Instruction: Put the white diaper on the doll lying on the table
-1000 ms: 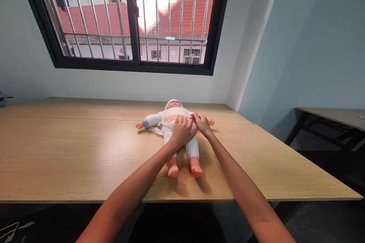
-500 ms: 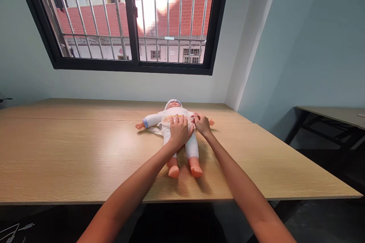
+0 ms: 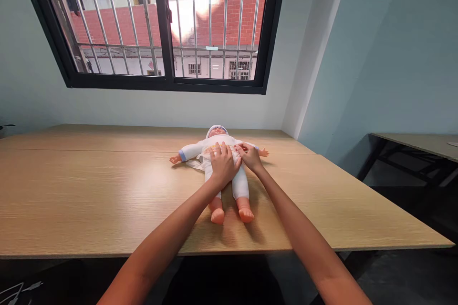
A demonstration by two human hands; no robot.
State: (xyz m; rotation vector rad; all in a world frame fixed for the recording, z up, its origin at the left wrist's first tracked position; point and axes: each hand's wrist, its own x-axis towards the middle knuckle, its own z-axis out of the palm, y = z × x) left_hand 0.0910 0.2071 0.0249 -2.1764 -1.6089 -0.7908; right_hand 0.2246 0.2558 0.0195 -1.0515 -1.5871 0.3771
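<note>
A baby doll (image 3: 241, 185) in white clothes and a white cap lies on its back on the wooden table, bare feet towards me. A white diaper (image 3: 206, 153) with a yellow-orange print wraps its waist, and one loose flap spreads out at the left. My left hand (image 3: 224, 164) lies over the front of the diaper, fingers stretched out and pressing on it. At the right side of the waist, my right hand (image 3: 251, 157) pinches the diaper's edge. Its fingertips partly hide what they hold.
The light wooden table (image 3: 107, 190) reaches back to the wall beneath a barred window (image 3: 166, 33). A second table (image 3: 415, 145) stands at the right. White cables (image 3: 21, 290) show below the table at the lower left.
My right hand has shifted left, inward over the doll's waist, drawing the diaper's edge closer to my left hand. The left hand stays nearly in place.
</note>
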